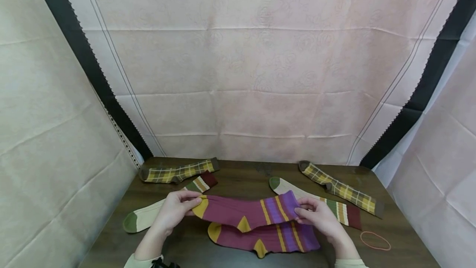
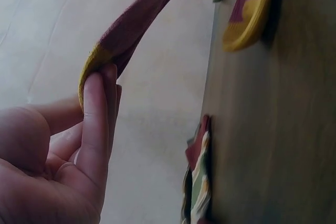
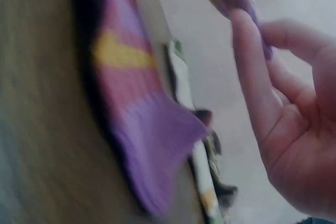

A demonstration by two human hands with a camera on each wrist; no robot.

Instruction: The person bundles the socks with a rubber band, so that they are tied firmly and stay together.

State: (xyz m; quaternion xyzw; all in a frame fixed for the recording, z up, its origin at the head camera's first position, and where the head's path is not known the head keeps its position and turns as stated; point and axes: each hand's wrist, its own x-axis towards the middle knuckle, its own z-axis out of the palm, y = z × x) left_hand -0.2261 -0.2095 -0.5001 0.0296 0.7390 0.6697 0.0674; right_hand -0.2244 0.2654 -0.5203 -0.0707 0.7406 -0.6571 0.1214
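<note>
Both hands hold one purple sock (image 1: 238, 210) stretched level above the table. My left hand (image 1: 177, 212) pinches its yellow toe, which shows between thumb and fingers in the left wrist view. At the other end, my right hand (image 1: 320, 217) pinches the violet cuff (image 3: 265, 43). Below lies a matching purple sock (image 1: 271, 240), flat on the table with toe to the left; the raised sock overlaps its upper edge in the head view. In the right wrist view the lower sock's violet cuff (image 3: 157, 145) is spread on the wood.
A white-and-green striped sock (image 1: 145, 217) lies at left, partly behind my left hand; its match (image 1: 290, 187) lies at right. Two yellow plaid socks (image 1: 178, 173) (image 1: 342, 189) lie along the back. A pink rubber band (image 1: 375, 241) is on the dark wooden table (image 1: 245, 177). Pale cloth surrounds it.
</note>
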